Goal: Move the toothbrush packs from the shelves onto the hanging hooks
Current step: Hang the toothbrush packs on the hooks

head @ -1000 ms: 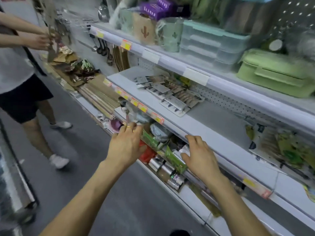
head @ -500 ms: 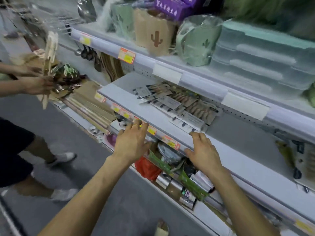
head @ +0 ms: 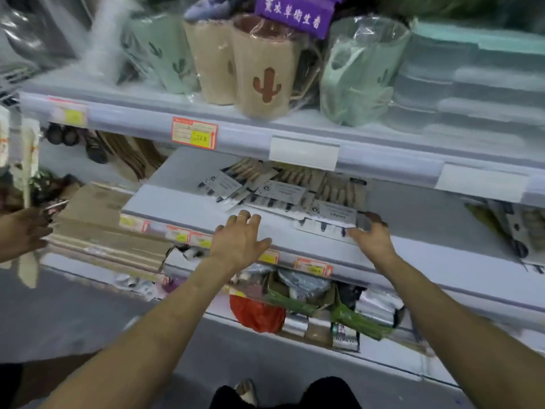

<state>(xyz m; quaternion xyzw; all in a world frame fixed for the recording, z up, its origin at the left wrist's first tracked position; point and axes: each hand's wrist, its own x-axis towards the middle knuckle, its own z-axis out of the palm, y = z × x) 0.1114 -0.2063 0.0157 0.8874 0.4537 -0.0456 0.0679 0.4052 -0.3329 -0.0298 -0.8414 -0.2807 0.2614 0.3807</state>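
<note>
Pick-up stage | toothbrush pack [head: 336, 215] is touched at its corner by right hand [head: 373, 240], grasp unclear | left hand [head: 240, 240] is spread flat on shelf [head: 188, 203], holding nothing | next: firm pinch needed.

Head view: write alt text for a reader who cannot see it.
A person's right hand grips the nearest toothbrush pack in a pile on a shop's middle shelf, while the left hand rests open beside it. Cactus-print cups stand on the shelf above.
</note>
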